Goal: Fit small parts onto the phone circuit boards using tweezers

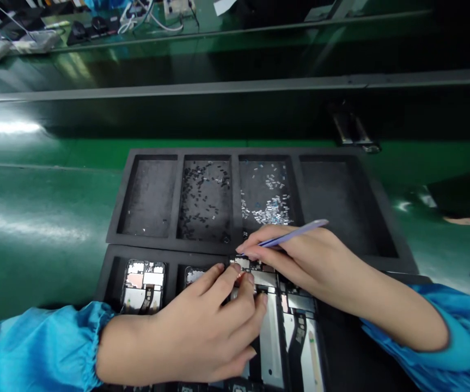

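My right hand (300, 256) pinches a pair of purple tweezers (295, 233), their tip pointing left at the upper end of an opened phone (270, 326). Across that phone lies my left hand (202, 321), its curled fingers gripping the upper part and hiding much of it. What the tweezer tip touches is too small to make out. Another opened phone (300, 332) lies just to the right, showing a dark flex cable. To the left, an opened phone (142, 286) sits in a slot of the black foam tray (173, 256), and one more is partly covered by my left hand.
Beyond my hands stands a second black tray (235, 151) with compartments. One holds scattered small black pieces (200, 201), another small silvery pieces (273, 209). A dark device (351, 128) lies at the back right. Cables (148, 16) are on the far bench.
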Available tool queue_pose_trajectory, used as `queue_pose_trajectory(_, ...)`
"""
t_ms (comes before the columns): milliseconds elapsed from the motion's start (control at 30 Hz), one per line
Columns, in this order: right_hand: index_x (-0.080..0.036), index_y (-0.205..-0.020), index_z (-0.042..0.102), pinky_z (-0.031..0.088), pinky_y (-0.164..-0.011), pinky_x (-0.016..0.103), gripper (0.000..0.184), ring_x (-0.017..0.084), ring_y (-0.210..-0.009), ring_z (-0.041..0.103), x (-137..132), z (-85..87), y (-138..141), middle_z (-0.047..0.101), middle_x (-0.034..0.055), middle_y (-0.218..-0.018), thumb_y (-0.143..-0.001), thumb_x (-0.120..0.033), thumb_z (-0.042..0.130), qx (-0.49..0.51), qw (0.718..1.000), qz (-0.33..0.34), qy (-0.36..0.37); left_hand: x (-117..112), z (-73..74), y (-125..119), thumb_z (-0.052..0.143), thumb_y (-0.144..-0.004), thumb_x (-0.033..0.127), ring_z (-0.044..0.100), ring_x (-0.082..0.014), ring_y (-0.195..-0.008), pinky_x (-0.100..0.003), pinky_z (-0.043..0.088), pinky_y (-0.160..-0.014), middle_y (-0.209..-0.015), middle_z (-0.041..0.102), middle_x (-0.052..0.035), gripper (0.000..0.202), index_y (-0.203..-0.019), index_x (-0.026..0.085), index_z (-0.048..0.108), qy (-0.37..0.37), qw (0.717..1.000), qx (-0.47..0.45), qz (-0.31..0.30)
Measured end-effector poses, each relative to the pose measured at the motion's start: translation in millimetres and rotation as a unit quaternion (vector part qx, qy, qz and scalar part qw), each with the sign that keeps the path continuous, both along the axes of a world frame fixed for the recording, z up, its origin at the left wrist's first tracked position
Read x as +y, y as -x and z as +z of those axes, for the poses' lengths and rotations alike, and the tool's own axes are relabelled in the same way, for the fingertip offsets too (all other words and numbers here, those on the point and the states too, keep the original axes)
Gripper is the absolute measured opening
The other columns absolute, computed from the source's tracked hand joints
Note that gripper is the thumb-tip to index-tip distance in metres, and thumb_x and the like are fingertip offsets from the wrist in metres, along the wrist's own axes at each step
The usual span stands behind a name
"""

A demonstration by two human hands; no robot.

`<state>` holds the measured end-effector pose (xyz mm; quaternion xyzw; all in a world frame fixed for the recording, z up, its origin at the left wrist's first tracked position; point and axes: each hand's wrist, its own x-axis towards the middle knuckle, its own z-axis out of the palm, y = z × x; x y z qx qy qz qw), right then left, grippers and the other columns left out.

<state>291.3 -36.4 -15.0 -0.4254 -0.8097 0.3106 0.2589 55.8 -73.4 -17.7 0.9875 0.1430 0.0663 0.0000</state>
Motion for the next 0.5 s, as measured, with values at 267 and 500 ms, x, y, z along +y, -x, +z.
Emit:
queue_pose_trajectory(267, -0.022, -0.094, 0.072, 0.063, -0.075, 0.028, 0.033, 0.016, -0.080, 0.077, 5.3, -0.2, -1.8, 0.079, 0.0007, -0.093, -0.108, -0.040, 0.048, 0.003, 1.000, -0.002, -0.011, -2.3, -2.4, -0.2, 0.040, -0.105, 0.048, 0.056, -0.0394, -0.127, -0.051, 0.046, -0.108, -0.138, 0.059, -0.0180, 0.057, -0.141, 0.007, 0.056, 0.004, 1.000, 0.002, 0.004)
queue_pose_trajectory(500, -0.021, -0.094, 0.072, 0.061, -0.072, 0.024, 0.029, 0.015, -0.076, 0.076, 2.5, -3.3, -1.3, 0.079, 0.0002, -0.090, -0.109, -0.031, 0.049, 0.000, 0.997, -0.008, -0.082, -2.3, -5.0, 0.6, 0.046, -0.102, 0.048, 0.053, -0.0397, -0.128, -0.051, 0.047, -0.108, -0.138, 0.057, -0.0184, 0.056, -0.139, 0.008, 0.056, 0.010, 1.000, -0.012, 0.009)
